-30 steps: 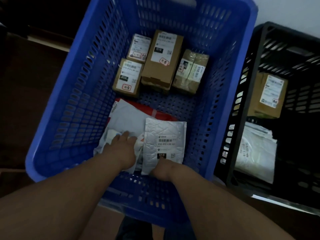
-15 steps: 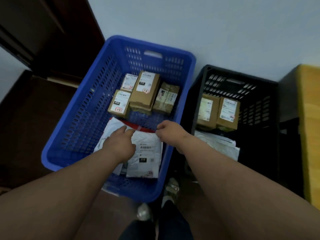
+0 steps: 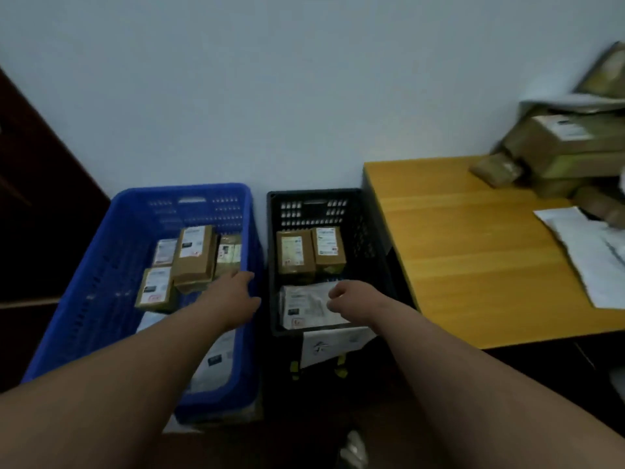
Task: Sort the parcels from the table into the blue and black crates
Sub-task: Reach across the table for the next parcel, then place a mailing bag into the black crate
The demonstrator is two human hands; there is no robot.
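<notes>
Hands (image 3: 233,301) hang empty above both crate rims (image 3: 258,231).

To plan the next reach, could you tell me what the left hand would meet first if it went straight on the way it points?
Probably the blue crate's right wall; the left hand is empty.

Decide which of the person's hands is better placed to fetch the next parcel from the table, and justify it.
Probably the right hand: it hangs empty over the black crate, which stands beside the table with its parcels. The left hand is over the blue crate, farther away.
</notes>
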